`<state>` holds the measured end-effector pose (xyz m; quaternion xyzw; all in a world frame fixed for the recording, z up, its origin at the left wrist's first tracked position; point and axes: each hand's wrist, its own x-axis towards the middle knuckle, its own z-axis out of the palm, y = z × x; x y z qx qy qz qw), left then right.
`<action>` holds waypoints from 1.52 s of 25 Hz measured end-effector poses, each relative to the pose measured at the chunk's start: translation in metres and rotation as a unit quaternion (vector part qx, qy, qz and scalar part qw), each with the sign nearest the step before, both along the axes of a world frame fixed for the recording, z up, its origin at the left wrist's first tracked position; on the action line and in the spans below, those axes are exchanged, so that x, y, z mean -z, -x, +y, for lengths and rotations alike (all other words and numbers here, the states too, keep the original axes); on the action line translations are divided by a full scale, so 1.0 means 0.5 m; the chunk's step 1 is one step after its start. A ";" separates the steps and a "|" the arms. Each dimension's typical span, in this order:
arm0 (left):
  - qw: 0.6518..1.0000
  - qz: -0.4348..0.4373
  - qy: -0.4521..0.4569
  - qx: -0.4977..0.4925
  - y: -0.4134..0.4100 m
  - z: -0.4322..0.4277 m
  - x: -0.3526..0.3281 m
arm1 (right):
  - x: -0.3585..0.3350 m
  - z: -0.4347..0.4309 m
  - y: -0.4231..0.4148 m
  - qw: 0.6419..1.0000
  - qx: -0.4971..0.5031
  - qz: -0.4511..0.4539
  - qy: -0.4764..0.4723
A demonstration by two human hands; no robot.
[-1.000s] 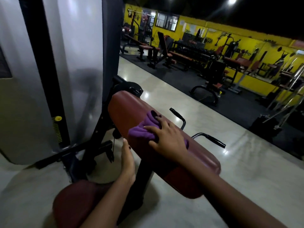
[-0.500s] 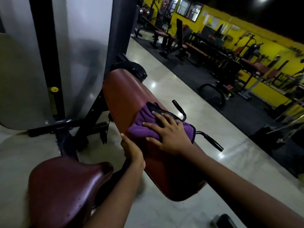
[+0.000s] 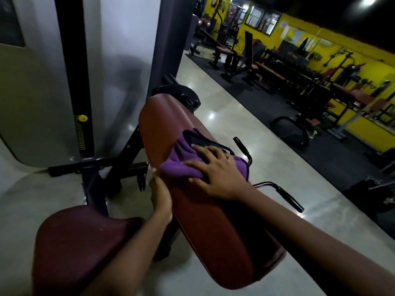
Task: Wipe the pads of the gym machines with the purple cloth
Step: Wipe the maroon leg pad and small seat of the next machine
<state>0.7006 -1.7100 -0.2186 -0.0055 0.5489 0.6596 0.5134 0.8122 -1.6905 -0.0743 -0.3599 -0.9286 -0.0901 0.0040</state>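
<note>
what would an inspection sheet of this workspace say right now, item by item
surface: long pad, red-brown, sloping, top mostly bare
job's things: purple cloth bunched on the long pad's middle, partly under the right hand
clutter: nothing seen
grippers: right hand flat on the purple cloth, fingers spread; left hand grips the long pad's left edge
cables: nothing seen
surroundings: seat pad lower left; yellow pin on a black column; black handles beside the long pad; benches on dark mats by a yellow wall
</note>
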 end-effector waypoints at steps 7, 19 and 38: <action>0.995 0.075 0.050 -0.038 0.043 0.054 -0.052 | -0.013 0.136 0.094 0.995 0.027 0.058 0.077; 0.981 0.167 0.100 0.008 0.041 0.041 -0.071 | 0.007 0.102 -0.034 0.887 0.310 0.229 0.254; 0.995 0.094 -0.004 0.021 0.266 -0.299 -0.017 | 0.045 -0.333 0.203 0.966 0.138 0.212 0.043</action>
